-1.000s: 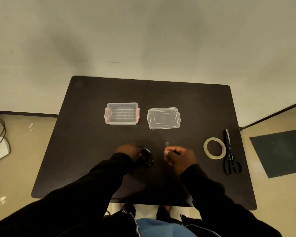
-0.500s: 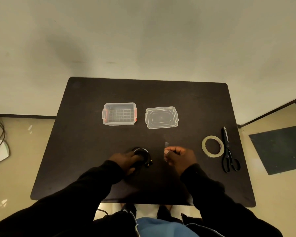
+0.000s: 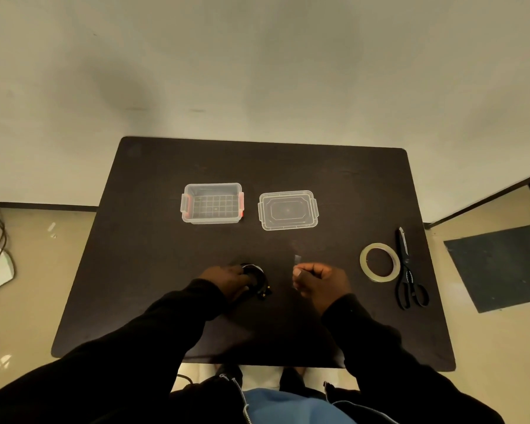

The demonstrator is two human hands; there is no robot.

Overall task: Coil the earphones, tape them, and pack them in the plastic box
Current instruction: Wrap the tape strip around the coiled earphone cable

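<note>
On the dark table [image 3: 166,301], a roll of clear tape [image 3: 379,262] lies flat toward the right edge, with black scissors [image 3: 408,270] just beside it, blades pointing away from the person. Further back sit the clear plastic box [image 3: 211,203], open, with orange-red latches at its ends, and its lid [image 3: 288,210] lying flat beside it on the right; nothing stands between them and the hands.

The left hand [image 3: 227,281] covers much of the earphones [image 3: 256,278], so only part of a small black coil shows at its fingertips, near the table's front middle; the cord is dark against the dark top and hard to trace. That hand is curled over the coil, gripping it. The right hand [image 3: 318,280] is closed in a loose fist, pinching a short, nearly transparent strip of tape [image 3: 297,259] that sticks up from thumb and finger. Black sleeves hide both wrists.
</note>
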